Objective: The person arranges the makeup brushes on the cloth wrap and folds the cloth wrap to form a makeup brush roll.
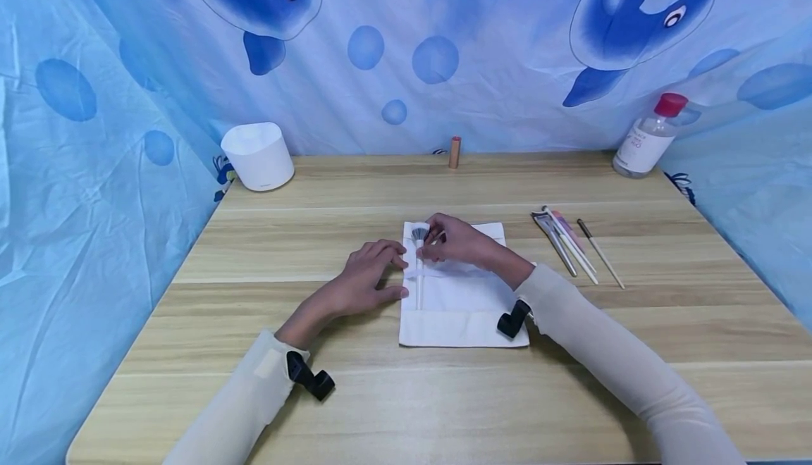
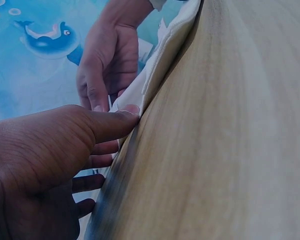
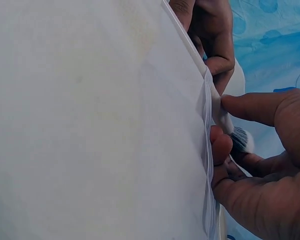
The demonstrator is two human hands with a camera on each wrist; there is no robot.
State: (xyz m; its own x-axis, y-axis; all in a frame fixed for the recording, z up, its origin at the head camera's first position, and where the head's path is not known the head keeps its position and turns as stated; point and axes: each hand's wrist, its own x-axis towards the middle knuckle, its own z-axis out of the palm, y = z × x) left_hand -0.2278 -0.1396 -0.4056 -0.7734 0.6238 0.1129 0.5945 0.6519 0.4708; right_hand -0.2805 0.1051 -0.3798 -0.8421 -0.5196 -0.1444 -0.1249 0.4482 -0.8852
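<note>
"What did we have in the fingers?"

"Our right hand (image 1: 458,238) pinched one brush (image 1: 419,283) near its bristles; our left hand (image 1: 363,280) held thumb and fingers apart, the thumb touching the left edge of the one white pouch (image 1: 469,297)."

"Where did the brush lie?"

"Along the pouch's left part, crossing the one elastic band (image 3: 208,145). We judged that the step was seating it there; the next move seemed to call for easing the handle nearer while the left hand steadied the cloth."

"And beyond?"

"Right on the counter (image 1: 342,204), one dark-tipped brush (image 1: 601,254) beside a cluster of slim tools (image 1: 567,243), too overlapped for us to count; far off, one white container (image 1: 259,158), one brown tube (image 1: 454,153), one red-capped bottle (image 1: 647,139)."
</note>
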